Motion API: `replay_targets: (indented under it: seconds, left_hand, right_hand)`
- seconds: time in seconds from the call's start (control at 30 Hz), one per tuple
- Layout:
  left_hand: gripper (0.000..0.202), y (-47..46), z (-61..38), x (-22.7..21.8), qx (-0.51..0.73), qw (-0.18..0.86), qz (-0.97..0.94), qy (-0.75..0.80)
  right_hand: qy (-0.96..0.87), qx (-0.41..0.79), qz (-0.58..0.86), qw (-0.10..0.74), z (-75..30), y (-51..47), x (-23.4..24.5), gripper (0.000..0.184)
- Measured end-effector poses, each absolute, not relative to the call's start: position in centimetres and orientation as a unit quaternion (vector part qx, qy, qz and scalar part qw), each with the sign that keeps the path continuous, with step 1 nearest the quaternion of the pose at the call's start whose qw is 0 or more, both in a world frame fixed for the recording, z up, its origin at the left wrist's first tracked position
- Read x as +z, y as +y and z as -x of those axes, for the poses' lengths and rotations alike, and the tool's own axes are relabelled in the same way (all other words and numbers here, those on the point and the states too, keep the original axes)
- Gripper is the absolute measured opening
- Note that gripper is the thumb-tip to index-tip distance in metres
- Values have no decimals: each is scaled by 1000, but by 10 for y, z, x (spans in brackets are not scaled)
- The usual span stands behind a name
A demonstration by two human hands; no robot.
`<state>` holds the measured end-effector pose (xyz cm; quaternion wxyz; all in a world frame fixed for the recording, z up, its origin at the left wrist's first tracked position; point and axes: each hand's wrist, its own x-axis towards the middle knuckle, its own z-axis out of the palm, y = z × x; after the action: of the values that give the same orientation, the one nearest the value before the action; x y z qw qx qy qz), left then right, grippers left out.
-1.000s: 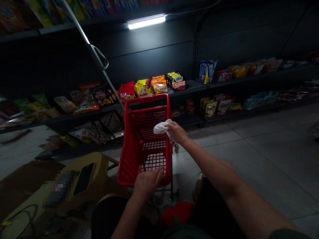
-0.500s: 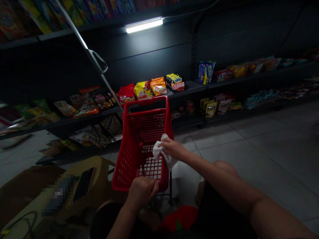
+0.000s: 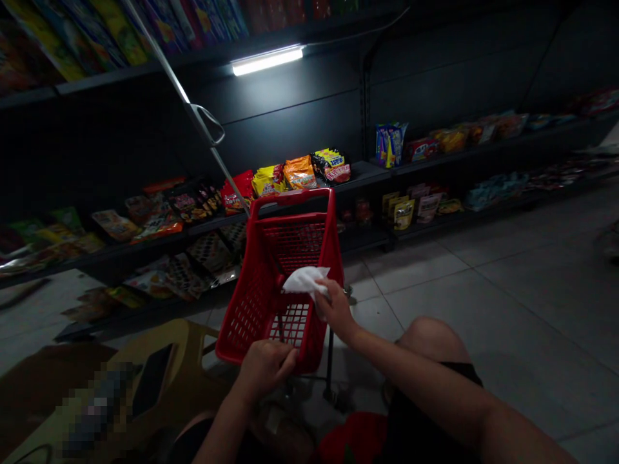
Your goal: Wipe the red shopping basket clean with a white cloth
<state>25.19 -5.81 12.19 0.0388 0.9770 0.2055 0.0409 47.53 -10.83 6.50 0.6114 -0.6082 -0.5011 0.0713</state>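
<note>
A red plastic shopping cart [image 3: 244,316] stands right in front of my knees, its handle on the far side. My left hand [image 3: 268,367] is closed over the near rim of the cart's basket. In my right hand [image 3: 338,309] a white cloth [image 3: 304,279], perhaps a paper wipe, is pinched between the fingers. The cloth spreads out over the basket by its right side wall. Whether it touches the rim there I cannot tell. Through the slatted basket floor the pale ground shows.
Dark shelves [image 3: 370,173] with bagged snacks [image 3: 300,173] run behind the cart under a lit tube lamp [image 3: 268,60]. A metal pole [image 3: 169,71] slants down behind the cart. On the left, a yellowish stool [image 3: 181,335] carries a dark phone [image 3: 153,380]. Tiled floor [image 3: 435,283] lies right.
My right hand has moved with the cloth from the right rim inward, and the cloth now fans out over the basket. My left hand stays on the near rim. The view has shifted slightly.
</note>
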Motion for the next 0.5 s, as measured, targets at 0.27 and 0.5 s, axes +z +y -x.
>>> replay_targets:
  seconds: [0.27, 0.5]
  left_hand:
    - [43, -35, -257, 126, 3, 55, -977, 205]
    - [40, -37, -246, 119, 26, 50, -988, 144]
  right_hand:
    - [-604, 137, 539, 571, -500, -106, 63, 30]
    - [-385, 39, 623, 679, -614, -8, 118, 27]
